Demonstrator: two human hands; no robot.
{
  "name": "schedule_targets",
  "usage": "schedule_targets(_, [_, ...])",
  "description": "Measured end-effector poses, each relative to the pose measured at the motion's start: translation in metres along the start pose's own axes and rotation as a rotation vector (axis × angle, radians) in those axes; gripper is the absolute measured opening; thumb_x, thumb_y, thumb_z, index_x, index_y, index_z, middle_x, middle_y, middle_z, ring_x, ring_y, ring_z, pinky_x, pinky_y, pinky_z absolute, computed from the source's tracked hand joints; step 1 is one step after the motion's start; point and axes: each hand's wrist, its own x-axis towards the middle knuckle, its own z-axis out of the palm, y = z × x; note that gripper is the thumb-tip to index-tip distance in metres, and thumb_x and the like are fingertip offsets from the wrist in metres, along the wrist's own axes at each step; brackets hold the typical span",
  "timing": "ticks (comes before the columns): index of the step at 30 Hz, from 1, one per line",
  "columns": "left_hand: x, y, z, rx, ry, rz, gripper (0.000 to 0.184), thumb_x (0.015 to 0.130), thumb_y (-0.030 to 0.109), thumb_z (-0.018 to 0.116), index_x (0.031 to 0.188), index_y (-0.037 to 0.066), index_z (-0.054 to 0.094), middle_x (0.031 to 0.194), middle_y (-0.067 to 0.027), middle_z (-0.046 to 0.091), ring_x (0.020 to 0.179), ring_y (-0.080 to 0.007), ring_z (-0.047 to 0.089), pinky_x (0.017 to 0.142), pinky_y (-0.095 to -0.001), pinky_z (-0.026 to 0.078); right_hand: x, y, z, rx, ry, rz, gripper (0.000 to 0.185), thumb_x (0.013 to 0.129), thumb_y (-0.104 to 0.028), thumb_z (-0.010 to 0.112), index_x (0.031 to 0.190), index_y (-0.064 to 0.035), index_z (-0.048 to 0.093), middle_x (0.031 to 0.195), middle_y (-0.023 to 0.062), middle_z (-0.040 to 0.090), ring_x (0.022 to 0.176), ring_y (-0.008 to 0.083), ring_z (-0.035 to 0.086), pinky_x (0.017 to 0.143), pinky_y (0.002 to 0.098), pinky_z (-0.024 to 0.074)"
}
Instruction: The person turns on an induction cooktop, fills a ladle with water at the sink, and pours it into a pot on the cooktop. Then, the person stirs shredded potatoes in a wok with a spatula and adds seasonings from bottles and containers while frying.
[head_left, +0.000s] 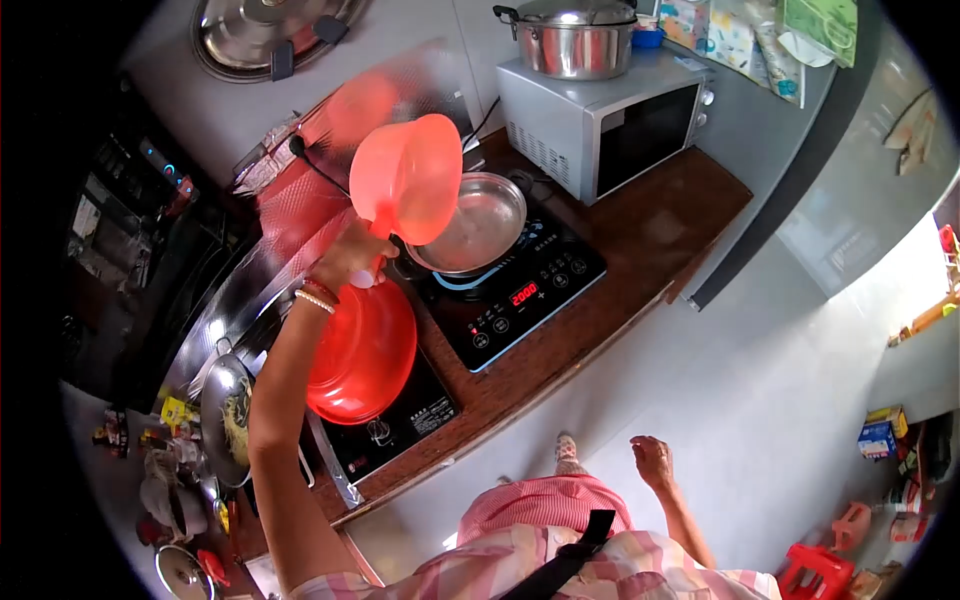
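My left hand (352, 255) is closed around the handle of a translucent red plastic water scoop (408, 175). The scoop is tilted over a shallow steel pot (478, 225), hiding part of its left side. That pot sits on a black induction cooker (530, 300) whose red display reads 2000. Below my left hand, a red plastic basin (362, 350) rests on a second black cooktop (425, 425). Away from the counter, my right hand (653, 461) hangs over the floor with loosely bent fingers and nothing in it.
A silver microwave (600, 125) stands at the back of the brown counter (690, 215), with a lidded steel pot (575, 42) on top. A wok (228, 420) with food is at the left. A large lid (270, 30) hangs on the wall. A red stool (815, 572) stands lower right.
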Motion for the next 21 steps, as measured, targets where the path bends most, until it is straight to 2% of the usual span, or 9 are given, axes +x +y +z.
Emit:
schedule_targets(5, [0.018,-0.027,0.016,0.672,0.106,0.280,0.045,0.062,0.012,0.067,0.100,0.000,0.046,0.068,-0.0179,0.056,0.065,-0.0343,0.059,0.065,-0.0425,0.050,0.014,0.006,0.002,0.040,-0.090,-0.005,0.012,0.076,-0.007,0.057,0.087,-0.0066,0.064,0.079,0.0137,0.062,0.071,0.0304,0.060,0.063,0.0377,0.0481])
schedule_targets(6, [0.031,-0.052,0.016,0.798,0.186,0.387,0.048,0.062,0.013,0.067,0.103,0.001,0.045,0.070,-0.0188,0.057,0.069,-0.0365,0.058,0.069,-0.0443,0.049,0.017,0.004,0.004,0.051,-0.121,0.017,0.012,0.077,-0.008,0.057,0.087,-0.0067,0.064,0.079,0.0137,0.062,0.071,0.0302,0.060,0.063,0.0375,0.0482])
schedule_targets(9, [0.017,-0.049,0.032,0.945,0.508,0.615,0.048,0.064,0.014,0.064,0.106,0.005,0.042,0.074,-0.0209,0.058,0.074,-0.0412,0.057,0.071,-0.0492,0.047,0.023,0.004,0.011,0.083,-0.163,0.001,0.012,0.077,-0.008,0.057,0.087,-0.0068,0.064,0.079,0.0137,0.063,0.070,0.0296,0.060,0.062,0.0373,0.0484])
schedule_targets(11, [0.000,-0.021,0.046,0.916,0.583,0.552,0.046,0.066,0.014,0.061,0.106,0.006,0.041,0.075,-0.0223,0.058,0.075,-0.0424,0.057,0.069,-0.0510,0.047,0.027,0.004,0.016,0.092,-0.180,-0.029,0.013,0.077,-0.008,0.057,0.087,-0.0068,0.065,0.079,0.0137,0.063,0.070,0.0295,0.060,0.062,0.0372,0.0484])
schedule_targets(13, [-0.014,0.007,0.053,0.830,0.493,0.306,0.042,0.068,0.014,0.059,0.105,0.006,0.040,0.076,-0.0236,0.058,0.075,-0.0424,0.057,0.067,-0.0515,0.046,0.034,0.002,0.019,0.089,-0.205,-0.056,0.013,0.077,-0.008,0.057,0.088,-0.0069,0.065,0.079,0.0138,0.063,0.070,0.0294,0.060,0.063,0.0371,0.0485])
schedule_targets(16, [-0.025,0.022,0.061,0.797,0.531,0.186,0.040,0.070,0.013,0.057,0.106,0.007,0.040,0.079,-0.0243,0.058,0.075,-0.0433,0.056,0.064,-0.0515,0.047,0.046,-0.004,0.022,0.051,-0.266,-0.098,0.013,0.077,-0.008,0.057,0.088,-0.0070,0.065,0.079,0.0141,0.063,0.071,0.0297,0.060,0.064,0.0378,0.0485])
schedule_targets(19, [-0.026,-0.006,0.059,0.660,0.594,0.236,0.051,0.070,0.017,0.061,0.115,0.005,0.041,0.081,-0.0237,0.058,0.074,-0.0412,0.056,0.064,-0.0498,0.046,0.056,-0.008,0.033,0.039,-0.268,-0.243,0.013,0.077,-0.009,0.057,0.087,-0.0075,0.065,0.079,0.0139,0.063,0.072,0.0303,0.060,0.065,0.0388,0.0483])
schedule_targets(20, [-0.032,-0.023,0.061,0.624,0.715,0.405,0.059,0.068,0.017,0.066,0.117,-0.003,0.039,0.082,-0.0218,0.058,0.070,-0.0383,0.056,0.059,-0.0461,0.046,0.057,-0.010,0.037,0.031,-0.290,-0.260,0.012,0.077,-0.010,0.057,0.087,-0.0076,0.064,0.079,0.0138,0.063,0.072,0.0305,0.060,0.065,0.0390,0.0482])
schedule_targets(21, [-0.022,-0.061,0.060,0.786,1.067,1.002,0.063,0.067,0.016,0.070,0.116,-0.010,0.039,0.079,-0.0206,0.057,0.066,-0.0358,0.054,0.055,-0.0421,0.044,0.057,-0.011,0.042,0.024,-0.320,-0.288,0.012,0.077,-0.010,0.057,0.086,-0.0076,0.064,0.079,0.0138,0.063,0.072,0.0306,0.060,0.065,0.0392,0.0481])
